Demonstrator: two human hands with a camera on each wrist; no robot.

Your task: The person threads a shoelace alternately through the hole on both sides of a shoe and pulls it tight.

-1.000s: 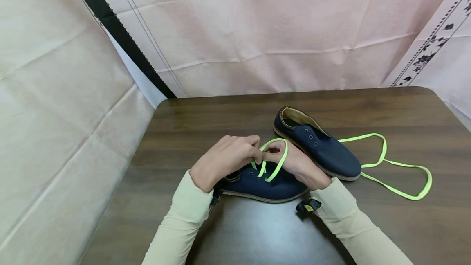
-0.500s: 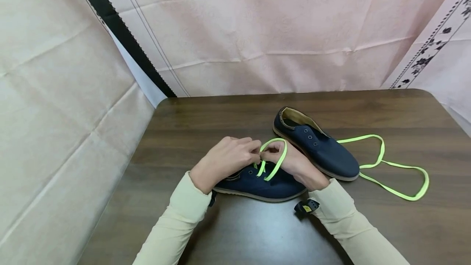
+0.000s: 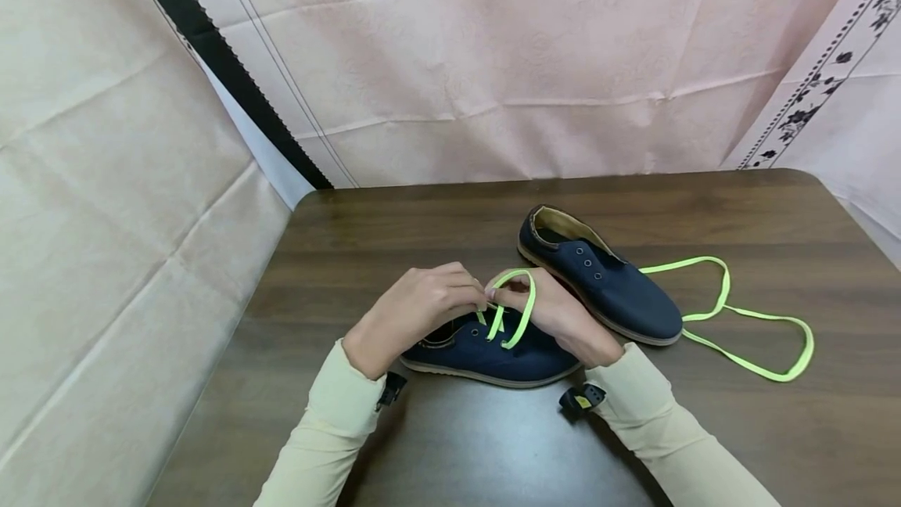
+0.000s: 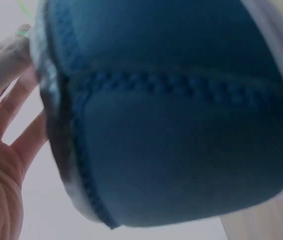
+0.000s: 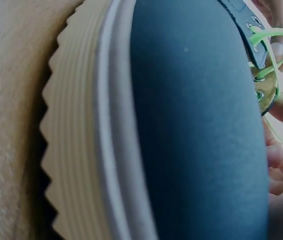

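Observation:
A navy shoe (image 3: 486, 362) lies across the tabletop, toe to the right, with a neon-green shoelace (image 3: 526, 318) through some of its eyelets. My left hand (image 3: 425, 307) is over the shoe's opening, its fingertips pinching the lace near the top eyelets. From the toe side my right hand (image 3: 559, 315) reaches in, thumb and fingers on the lace beside the left fingertips; a lace loop arches in front of it. The shoe's heel (image 4: 181, 150) fills the left wrist view. In the right wrist view the toe (image 5: 196, 125) hides part of the right hand.
Behind and to the right is a second navy shoe (image 3: 633, 300), with bare eyelets. Another green lace (image 3: 774, 318) trails in loops on the table right of it. The wooden table (image 3: 394, 217) ends at a pale cloth backdrop (image 3: 493, 61).
Both hands stay at the eyelets, the left drawing back slightly to the left. The lace loop shifts a little left with the right fingers. The second shoe stays put.

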